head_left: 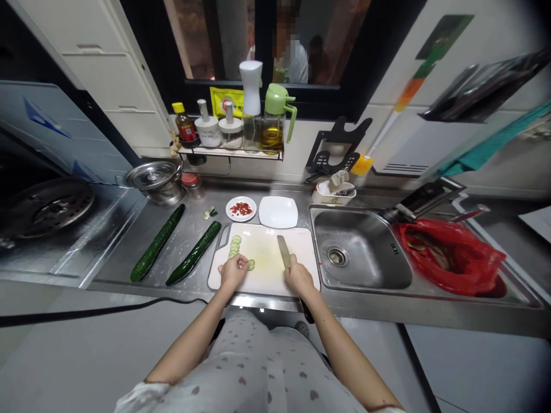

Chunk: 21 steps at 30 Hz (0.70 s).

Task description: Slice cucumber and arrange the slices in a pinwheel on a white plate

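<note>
On the white cutting board (267,285), my left hand (233,273) is closed, fingertips pinched at a cucumber slice (251,264). A short row of overlapping cucumber slices (235,244) lies just beyond that hand, at the board's left side. My right hand (299,276) is wrapped round the handle of a kitchen knife (283,251). Its blade points away from me over the right part of the board, apart from the slices. Two whole cucumbers, one longer (158,244) and one nearer the board (194,253), rest on the steel counter to the left.
Behind the board stand a plate of chopped red pieces (241,217) and a white plate (278,212). The sink (365,252) adjoins on the right, with a red plastic bag (451,281) beside it. A lidded pot (157,183) and jar (193,186) stand back left.
</note>
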Each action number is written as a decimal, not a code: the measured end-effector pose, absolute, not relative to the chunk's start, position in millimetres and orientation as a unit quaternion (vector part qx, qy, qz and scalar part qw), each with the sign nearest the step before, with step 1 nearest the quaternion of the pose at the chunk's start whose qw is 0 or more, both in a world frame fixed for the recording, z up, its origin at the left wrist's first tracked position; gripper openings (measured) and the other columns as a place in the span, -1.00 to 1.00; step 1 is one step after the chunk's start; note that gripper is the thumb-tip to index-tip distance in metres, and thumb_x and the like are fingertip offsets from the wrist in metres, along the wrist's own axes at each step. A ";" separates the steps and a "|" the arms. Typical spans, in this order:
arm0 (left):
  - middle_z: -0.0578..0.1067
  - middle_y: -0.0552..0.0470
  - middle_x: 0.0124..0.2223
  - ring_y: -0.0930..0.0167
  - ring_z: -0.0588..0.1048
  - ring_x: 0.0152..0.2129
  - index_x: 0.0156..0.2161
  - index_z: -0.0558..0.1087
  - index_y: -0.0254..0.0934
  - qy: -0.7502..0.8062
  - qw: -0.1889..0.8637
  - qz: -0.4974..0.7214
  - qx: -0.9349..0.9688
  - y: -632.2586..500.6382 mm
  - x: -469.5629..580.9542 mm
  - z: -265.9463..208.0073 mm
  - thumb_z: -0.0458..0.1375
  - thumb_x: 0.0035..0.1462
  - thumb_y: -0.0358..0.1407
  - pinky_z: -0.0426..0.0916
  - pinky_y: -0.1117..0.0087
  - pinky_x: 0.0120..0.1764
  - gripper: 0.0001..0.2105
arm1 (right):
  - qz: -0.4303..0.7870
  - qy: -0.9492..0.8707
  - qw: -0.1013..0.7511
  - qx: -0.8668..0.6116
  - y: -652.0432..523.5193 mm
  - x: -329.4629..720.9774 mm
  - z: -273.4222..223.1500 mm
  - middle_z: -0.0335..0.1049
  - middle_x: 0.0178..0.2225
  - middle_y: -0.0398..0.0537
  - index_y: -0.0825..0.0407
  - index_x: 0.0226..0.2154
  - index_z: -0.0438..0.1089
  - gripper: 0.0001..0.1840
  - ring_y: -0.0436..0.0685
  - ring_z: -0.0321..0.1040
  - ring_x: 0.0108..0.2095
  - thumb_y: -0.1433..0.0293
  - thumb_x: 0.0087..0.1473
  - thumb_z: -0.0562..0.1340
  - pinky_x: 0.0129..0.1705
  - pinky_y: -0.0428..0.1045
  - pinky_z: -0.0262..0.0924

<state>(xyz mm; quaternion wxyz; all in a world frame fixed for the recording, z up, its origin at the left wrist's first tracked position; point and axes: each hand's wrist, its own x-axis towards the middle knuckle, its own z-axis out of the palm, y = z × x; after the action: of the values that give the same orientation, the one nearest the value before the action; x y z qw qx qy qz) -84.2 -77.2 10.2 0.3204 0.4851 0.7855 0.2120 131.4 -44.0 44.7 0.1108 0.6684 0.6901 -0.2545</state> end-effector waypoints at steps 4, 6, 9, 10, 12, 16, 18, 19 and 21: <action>0.56 0.15 -0.35 0.39 0.50 -0.33 -0.30 0.47 -0.15 0.811 0.294 0.230 0.450 -91.9 -106.8 5.3 0.17 0.08 -0.18 0.14 0.29 -0.08 -0.88 | -0.261 0.687 0.106 0.670 -43.4 132.1 41.8 0.45 -0.20 0.11 0.07 0.06 0.07 -0.63 0.17 0.41 -0.18 0.45 0.18 -0.04 -0.27 -0.02 0.10; 0.56 0.13 -0.36 0.38 0.50 -0.33 -0.28 0.48 -0.16 0.817 0.283 0.233 0.446 -96.0 -115.6 3.5 0.17 0.08 -0.18 0.15 0.29 -0.10 -0.85 | -0.266 0.683 0.106 0.672 -43.2 132.0 41.2 0.44 -0.20 0.10 0.07 0.06 0.07 -0.62 0.17 0.41 -0.19 0.46 0.17 -0.05 -0.27 -0.02 0.10; 0.56 0.11 -0.36 0.38 0.50 -0.34 -0.27 0.50 -0.19 0.821 0.272 0.232 0.444 -99.0 -124.1 1.2 0.16 0.07 -0.20 0.14 0.31 -0.14 -0.85 | -0.266 0.683 0.099 0.673 -43.2 131.8 40.8 0.44 -0.21 0.11 0.08 0.05 0.09 -0.62 0.18 0.40 -0.20 0.46 0.17 -0.04 -0.28 -0.01 0.09; 0.56 0.10 -0.36 0.38 0.50 -0.35 -0.27 0.50 -0.19 0.823 0.269 0.231 0.444 -99.3 -125.9 0.5 0.16 0.07 -0.21 0.13 0.31 -0.14 -0.85 | -0.266 0.683 0.095 0.673 -43.3 132.0 40.5 0.44 -0.21 0.12 0.08 0.05 0.09 -0.62 0.19 0.40 -0.20 0.45 0.17 -0.04 -0.28 -0.01 0.09; 0.57 0.10 -0.35 0.39 0.50 -0.35 -0.26 0.50 -0.20 0.826 0.264 0.224 0.445 -99.5 -128.4 -0.7 0.15 0.08 -0.23 0.12 0.32 -0.16 -0.85 | -0.268 0.682 0.091 0.675 -43.5 132.6 39.8 0.44 -0.22 0.11 0.08 0.04 0.10 -0.63 0.19 0.39 -0.21 0.45 0.17 -0.04 -0.28 -0.01 0.08; 0.57 0.09 -0.33 0.38 0.49 -0.34 -0.23 0.50 -0.19 0.831 0.246 0.205 0.454 -99.7 -131.4 -2.5 0.13 0.09 -0.26 0.11 0.33 -0.17 -0.85 | -0.266 0.680 0.088 0.678 -43.6 133.3 38.1 0.44 -0.23 0.10 0.07 0.04 0.11 -0.64 0.18 0.40 -0.22 0.44 0.17 -0.04 -0.29 -0.02 0.06; 0.57 0.08 -0.34 0.37 0.48 -0.32 -0.22 0.49 -0.19 0.833 0.234 0.194 0.462 -100.5 -132.2 -3.0 0.13 0.10 -0.27 0.10 0.32 -0.16 -0.85 | -0.263 0.680 0.090 0.679 -43.7 133.1 37.4 0.44 -0.23 0.10 0.06 0.04 0.10 -0.64 0.18 0.40 -0.22 0.45 0.17 -0.04 -0.30 -0.02 0.06; 0.57 0.07 -0.34 0.36 0.48 -0.31 -0.22 0.49 -0.19 0.833 0.228 0.189 0.467 -101.0 -132.4 -3.1 0.13 0.10 -0.28 0.10 0.31 -0.16 -0.85 | -0.262 0.680 0.091 0.679 -43.8 132.8 37.0 0.45 -0.23 0.10 0.06 0.04 0.10 -0.64 0.17 0.40 -0.23 0.45 0.17 -0.03 -0.31 -0.03 0.06; 0.56 0.06 -0.33 0.34 0.47 -0.28 -0.21 0.49 -0.19 0.832 0.215 0.179 0.479 -102.3 -132.5 -3.0 0.13 0.10 -0.28 0.09 0.30 -0.15 -0.85 | -0.259 0.682 0.090 0.678 -43.7 132.7 35.8 0.45 -0.23 0.10 0.06 0.04 0.10 -0.63 0.17 0.40 -0.23 0.45 0.16 -0.03 -0.31 -0.03 0.05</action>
<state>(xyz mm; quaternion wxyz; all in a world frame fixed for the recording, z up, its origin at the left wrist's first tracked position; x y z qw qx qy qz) -132.5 -102.3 -3.0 0.2148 0.4788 0.8321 0.1794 132.7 -43.7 35.8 0.0904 0.6782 0.6816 -0.2593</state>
